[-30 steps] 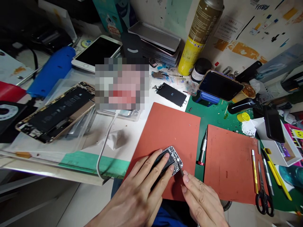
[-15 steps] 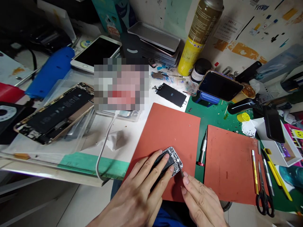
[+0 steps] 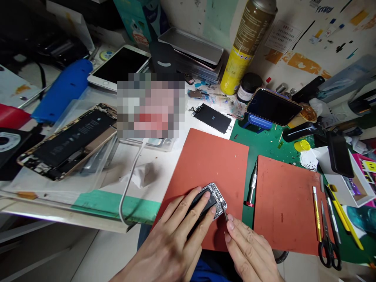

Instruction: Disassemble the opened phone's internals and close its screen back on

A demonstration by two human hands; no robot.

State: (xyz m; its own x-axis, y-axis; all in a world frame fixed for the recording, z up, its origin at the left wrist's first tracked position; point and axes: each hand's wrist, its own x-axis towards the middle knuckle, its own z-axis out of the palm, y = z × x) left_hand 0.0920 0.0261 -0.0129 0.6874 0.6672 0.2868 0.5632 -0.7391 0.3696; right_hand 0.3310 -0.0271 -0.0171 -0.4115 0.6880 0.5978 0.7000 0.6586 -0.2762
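Barely shifted in half a second, right hand (image 3: 249,247) pinches slim tool (image 3: 225,214) at four o'clock on opened phone (image 3: 216,190); left hand (image 3: 178,231) splays fingers (image 3: 192,215) across it.

Well-lit orange mats (image 3: 217,160), dim upper-left corner, soft shadow between the hands (image 3: 179,232), 1 pixelated patch (image 3: 150,105), stretched edges.

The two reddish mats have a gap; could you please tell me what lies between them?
In the head view, a silver screwdriver with a red end lies there, on the green surface.
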